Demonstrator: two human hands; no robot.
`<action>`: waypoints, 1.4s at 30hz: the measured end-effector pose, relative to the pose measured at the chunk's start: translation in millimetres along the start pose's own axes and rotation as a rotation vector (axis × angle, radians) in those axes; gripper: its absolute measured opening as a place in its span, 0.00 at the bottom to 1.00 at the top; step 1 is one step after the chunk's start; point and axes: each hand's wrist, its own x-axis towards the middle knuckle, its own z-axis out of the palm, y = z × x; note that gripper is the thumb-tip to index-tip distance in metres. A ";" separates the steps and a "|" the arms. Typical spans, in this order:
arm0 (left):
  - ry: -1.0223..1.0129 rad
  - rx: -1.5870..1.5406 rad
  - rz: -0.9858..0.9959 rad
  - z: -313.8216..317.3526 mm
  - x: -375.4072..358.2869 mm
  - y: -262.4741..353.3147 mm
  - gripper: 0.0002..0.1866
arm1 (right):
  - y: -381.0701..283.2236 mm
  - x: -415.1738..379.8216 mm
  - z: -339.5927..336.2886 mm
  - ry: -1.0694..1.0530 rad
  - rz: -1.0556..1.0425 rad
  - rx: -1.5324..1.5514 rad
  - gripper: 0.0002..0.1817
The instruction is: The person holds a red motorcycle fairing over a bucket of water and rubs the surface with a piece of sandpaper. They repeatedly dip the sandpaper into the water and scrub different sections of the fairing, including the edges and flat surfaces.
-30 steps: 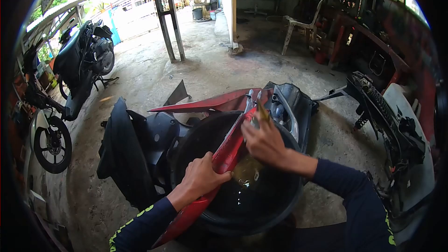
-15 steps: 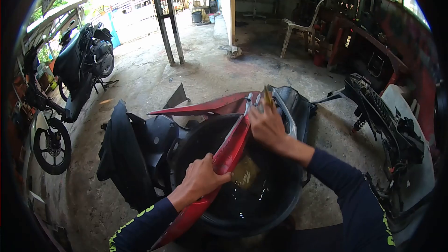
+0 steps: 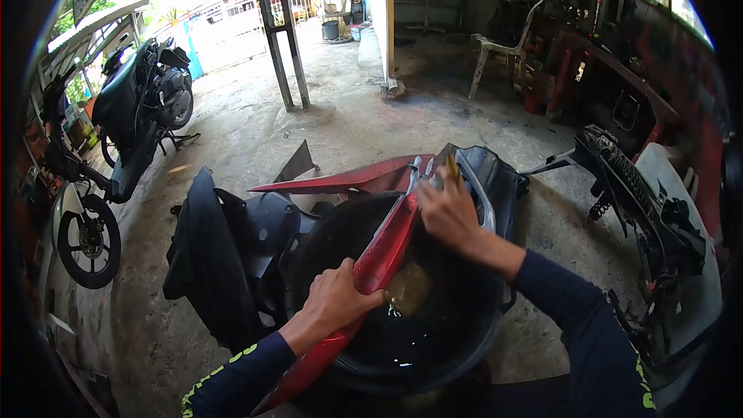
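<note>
A long red panel point(image 3: 385, 251) slants over a round black basin point(image 3: 457, 368) of dark water. My left hand point(image 3: 337, 298) is wrapped around the panel's lower middle, thumb on the right edge. At the upper end, my right hand point(image 3: 447, 209) is closed on a thin yellowish-brown piece point(image 3: 452, 168) that sticks up from the fingers. That hand is against or very near the panel's tip; exact contact is unclear. A yellowish object point(image 3: 410, 290) shows in the water. Behind the basin lies a second red panel point(image 3: 348, 176).
Black plastic fairings point(image 3: 205, 255) lie left of the basin, and a dark panel point(image 3: 503, 186) stands behind it at right. Motorcycles point(image 3: 143, 101) are parked at left. A motorcycle frame point(image 3: 642, 209) lies at right. A post point(image 3: 286, 39) and plastic chair point(image 3: 503, 46) stand farther back.
My right hand has shifted slightly right and down by the panel's tip. My left hand keeps its hold. The whole view has shifted slightly.
</note>
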 end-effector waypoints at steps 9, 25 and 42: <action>-0.015 0.011 -0.016 0.5 1.0 1.9 0.39 | 1.2 -1.0 2.7 0.026 -0.031 0.136 0.19; -0.006 -0.037 -0.005 -3.6 1.8 -0.9 0.40 | -19.9 -14.1 1.9 0.066 -0.089 0.123 0.21; -0.002 0.003 -0.010 0.6 2.5 0.7 0.39 | -25.3 -16.0 -7.0 0.042 -0.076 0.115 0.18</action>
